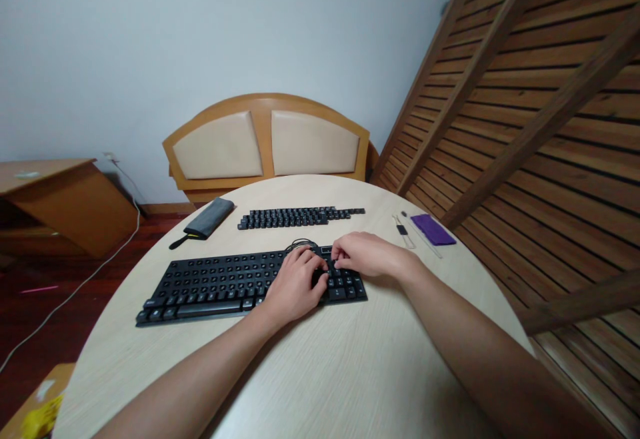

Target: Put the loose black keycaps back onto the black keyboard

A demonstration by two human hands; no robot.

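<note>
From the near edge of the bench (380, 366), the left forearm (200, 372) and the right forearm (465, 332) reach inward, and they converge upon a black keyboard (220, 282). This keyboard lies across the middle of the bench, its left end towards the left edge. The left hand (297, 281) is placed low over its right part, back upward, fingers bent, thumb towards the right. The right hand (365, 254) comes from the right side above the number pad (345, 289), wrist bent inward, fingers curled under. For either grip, I cannot tell if the fingertips are together on a key or slightly apart.

On many positions the keyboard shows bare sockets; the space bar (210, 307) is in place. Light marks are on the keys, too small to be read.

Beyond the keyboard is a coiled black cable (301, 244), and then rows of loose keycaps (285, 218), whose legends are also not legible. Towards the right edge are a wire tool with black middle (402, 230) and a purple cloth (433, 229); towards the left edge, a grey pouch (210, 218). Behind the far edge stands a wooden headboard (267, 136).
</note>
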